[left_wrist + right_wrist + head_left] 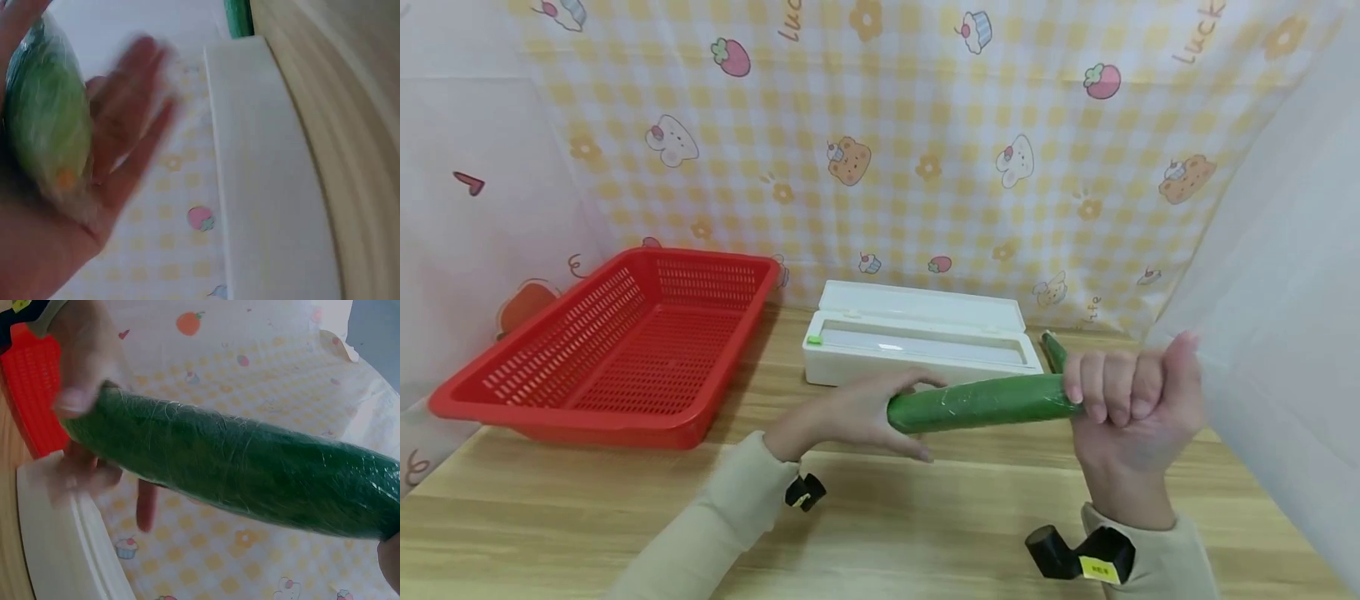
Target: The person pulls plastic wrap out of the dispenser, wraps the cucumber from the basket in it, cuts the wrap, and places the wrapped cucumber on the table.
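Note:
A green cucumber (985, 404) wrapped in clear plastic film is held level above the table. At its right end my right hand (1131, 400) grips it with curled fingers, thumb pointing up. My left hand (865, 412) is at the other end, its fingers spread and the cucumber's tip against the palm. In the left wrist view, crumpled film (78, 200) gathers at this tip, beside an orange spot. Wrinkles in the film show along the cucumber (231, 462) in the right wrist view.
Behind the hands is a white film dispenser box (917, 333), lid raised, with a green slider (815, 340). Another cucumber (1054, 352) lies to its right, partly hidden by the right hand. A red plastic basket (700, 417) stands on the left of the wooden table (880, 525).

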The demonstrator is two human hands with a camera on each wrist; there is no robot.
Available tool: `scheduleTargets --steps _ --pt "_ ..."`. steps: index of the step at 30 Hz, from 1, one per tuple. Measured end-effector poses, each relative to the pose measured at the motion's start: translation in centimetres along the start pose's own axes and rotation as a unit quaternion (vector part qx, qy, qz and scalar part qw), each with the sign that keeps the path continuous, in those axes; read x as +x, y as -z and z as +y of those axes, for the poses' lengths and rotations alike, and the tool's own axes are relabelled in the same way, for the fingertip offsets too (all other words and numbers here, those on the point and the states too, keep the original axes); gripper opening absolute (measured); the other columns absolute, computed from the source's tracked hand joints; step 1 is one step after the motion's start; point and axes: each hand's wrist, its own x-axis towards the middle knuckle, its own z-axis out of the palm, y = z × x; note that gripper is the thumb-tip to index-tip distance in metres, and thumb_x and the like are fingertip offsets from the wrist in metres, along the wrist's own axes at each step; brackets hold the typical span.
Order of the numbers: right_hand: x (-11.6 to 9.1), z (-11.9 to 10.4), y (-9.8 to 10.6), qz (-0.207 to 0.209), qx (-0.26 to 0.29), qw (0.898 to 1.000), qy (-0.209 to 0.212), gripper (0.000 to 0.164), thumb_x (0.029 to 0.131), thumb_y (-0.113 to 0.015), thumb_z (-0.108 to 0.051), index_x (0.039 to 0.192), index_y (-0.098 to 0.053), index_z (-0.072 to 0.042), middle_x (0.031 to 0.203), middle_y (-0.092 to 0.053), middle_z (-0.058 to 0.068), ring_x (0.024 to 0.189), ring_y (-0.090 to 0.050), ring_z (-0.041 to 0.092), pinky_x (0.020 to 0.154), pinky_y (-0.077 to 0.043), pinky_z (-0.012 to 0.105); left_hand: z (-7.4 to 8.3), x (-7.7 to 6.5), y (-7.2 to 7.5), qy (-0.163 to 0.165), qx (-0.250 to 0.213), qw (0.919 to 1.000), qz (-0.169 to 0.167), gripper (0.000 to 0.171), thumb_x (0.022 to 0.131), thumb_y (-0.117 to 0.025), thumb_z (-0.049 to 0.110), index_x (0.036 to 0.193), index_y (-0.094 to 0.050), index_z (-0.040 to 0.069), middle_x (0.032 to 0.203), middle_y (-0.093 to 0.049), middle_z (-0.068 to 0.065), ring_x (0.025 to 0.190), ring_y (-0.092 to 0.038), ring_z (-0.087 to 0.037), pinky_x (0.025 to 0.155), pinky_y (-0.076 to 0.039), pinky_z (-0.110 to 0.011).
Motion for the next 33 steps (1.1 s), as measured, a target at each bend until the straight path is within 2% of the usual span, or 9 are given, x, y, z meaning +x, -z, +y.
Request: scheduleTargets --steps 4,6,7,11,12,14,18,23,33 --pt "0.2 -0.6 0.6 0.013 -0.128 0.990 -0.063 0.059 0.104 -0.015 -0.019 0.053 -0.039 -0.002 0.053 -0.053 0.011 0.056 -0.054 0.025 0.067 -0.049 0.036 -0.2 0.0 0.3 -0.034 0.034 0.9959 0.077 0.042 0.073 -0.078 0.026 0.110 -0.059 0.020 0.090 -0.063 0.003 0.070 -0.054 -0.008 0.060 -0.046 -0.022" --pt "0.3 -1.3 0.7 0.031 -0.319 0.941 -0.113 0.050 0.103 -0.027 -0.018 0.066 -0.055 0.000 0.074 -0.066 0.009 0.077 -0.062 0.021 0.081 -0.048 0.032 -0.4 -0.2 0.7 -0.052 0.126 0.9814 0.136 0.032 0.073 -0.075 0.021 0.101 -0.060 0.020 0.079 -0.061 0.006 0.066 -0.050 -0.006 0.059 -0.041 -0.020" --pt "0.4 -1.7 0.7 0.024 -0.437 0.888 -0.140 0.041 0.102 -0.034 -0.017 0.076 -0.062 -0.002 0.085 -0.069 0.007 0.085 -0.063 0.019 0.084 -0.047 0.029 -0.4 -0.3 0.9 -0.059 0.172 0.9698 0.163 0.029 0.073 -0.074 0.019 0.098 -0.060 0.019 0.074 -0.059 0.007 0.063 -0.049 -0.005 0.057 -0.040 -0.019" --pt "0.3 -3.2 0.8 -0.086 -0.755 0.587 -0.280 0.036 0.091 -0.059 -0.033 0.121 -0.058 -0.015 0.118 -0.062 0.004 0.108 -0.056 0.021 0.089 -0.045 0.037 -0.3 -0.9 1.7 -0.087 0.341 0.9030 0.247 0.024 0.073 -0.073 0.016 0.084 -0.052 0.019 0.061 -0.049 0.009 0.053 -0.041 -0.005 0.047 -0.034 -0.020" --pt "0.3 -3.4 1.0 -0.125 -0.773 0.542 -0.306 0.045 0.088 -0.062 -0.038 0.127 -0.054 -0.017 0.123 -0.059 0.006 0.111 -0.055 0.025 0.088 -0.046 0.043 -0.2 -1.0 1.9 -0.092 0.370 0.8875 0.259 0.024 0.073 -0.073 0.017 0.083 -0.051 0.019 0.060 -0.049 0.009 0.052 -0.040 -0.005 0.045 -0.032 -0.020" --pt "0.3 -3.3 1.2 -0.178 -0.774 0.492 -0.357 0.062 0.082 -0.066 -0.046 0.133 -0.047 -0.017 0.124 -0.057 0.013 0.110 -0.055 0.031 0.083 -0.046 0.050 0.0 -1.2 2.0 -0.100 0.416 0.8621 0.271 0.026 0.072 -0.074 0.018 0.082 -0.050 0.020 0.060 -0.050 0.009 0.050 -0.038 -0.006 0.041 -0.029 -0.020" --pt "0.1 -2.0 1.9 -0.220 -0.771 0.437 -0.407 0.071 0.075 -0.067 -0.055 0.131 -0.047 -0.016 0.107 -0.066 0.007 0.092 -0.063 0.020 0.075 -0.050 0.042 0.4 -1.3 2.0 -0.118 0.472 0.8329 0.264 0.026 0.072 -0.073 0.016 0.085 -0.052 0.020 0.059 -0.047 0.008 0.046 -0.032 -0.005 0.039 -0.020 -0.018" --pt "-0.4 -0.8 2.6 -0.258 -0.784 0.427 -0.369 0.030 0.079 -0.072 -0.035 0.097 -0.060 -0.015 0.069 -0.059 -0.010 0.055 -0.051 0.002 0.057 -0.043 0.025 0.7 -1.5 2.0 -0.110 0.473 0.8327 0.267 0.028 0.068 -0.075 0.016 0.086 -0.055 0.020 0.062 -0.050 0.008 0.047 -0.036 -0.005 0.040 -0.022 -0.019" --pt "-1.3 0.5 3.3 -0.275 -0.876 0.357 -0.168 0.028 0.073 -0.063 0.000 0.071 -0.039 -0.014 0.053 -0.017 -0.009 0.046 -0.022 0.007 0.044 -0.018 0.022 -0.3 -1.9 3.0 0.022 0.279 0.9431 0.179 0.026 0.072 -0.074 0.022 0.081 -0.051 0.016 0.057 -0.048 0.006 0.051 -0.042 -0.008 0.048 -0.035 -0.021"
